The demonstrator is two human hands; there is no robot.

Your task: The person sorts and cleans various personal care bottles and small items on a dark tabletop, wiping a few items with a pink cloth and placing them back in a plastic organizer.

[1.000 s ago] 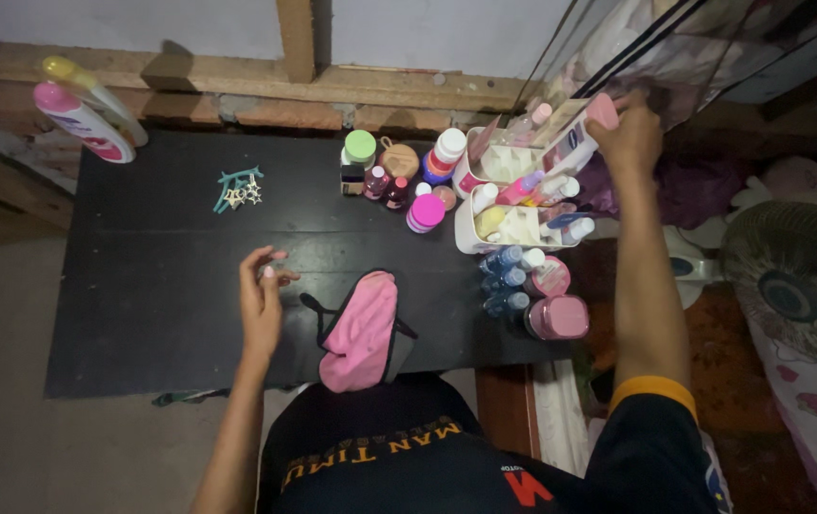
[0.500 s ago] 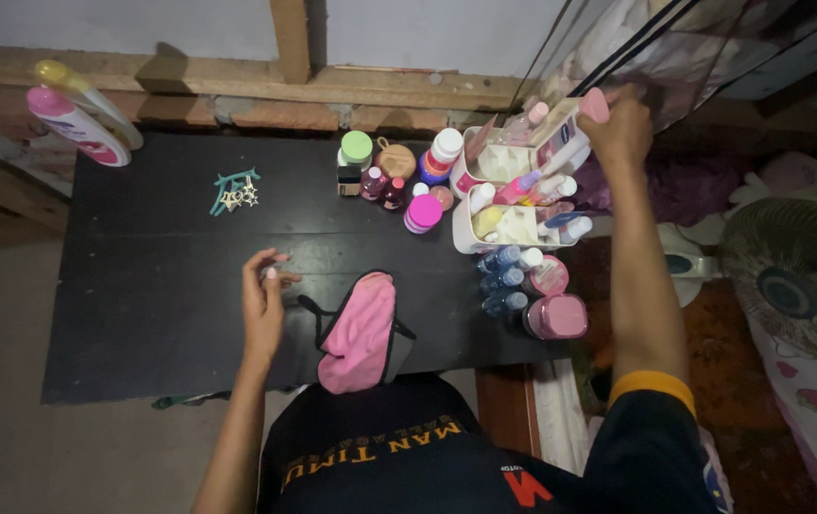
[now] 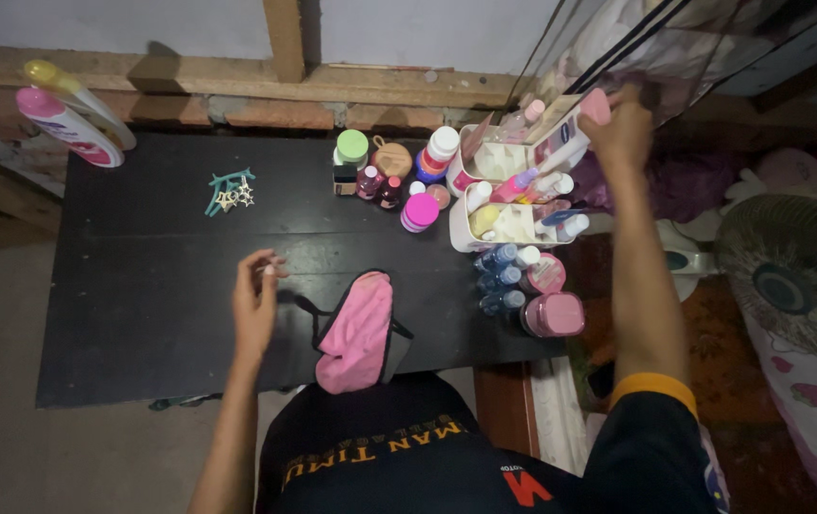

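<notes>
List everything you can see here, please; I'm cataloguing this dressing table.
Table: one, black, centre.
Organiser tray: one, white, right rear, packed with small bottles.
White tube with pink cap: one, held over the tray.
Blue-capped bottles: about three, right edge.
Pink-lidded jars: two, beside those bottles.
Green-capped jar: one, rear centre.
Magenta-lidded jar: one, left of tray.
Pink pouch: one, front edge.
Hair clips: small teal and pale cluster, rear left.
Leaning bottles: two, pink-capped and yellow-capped, far left.
Fan: one, right.
Left hand: empty, above table.
Right hand: grips the tube.
</notes>
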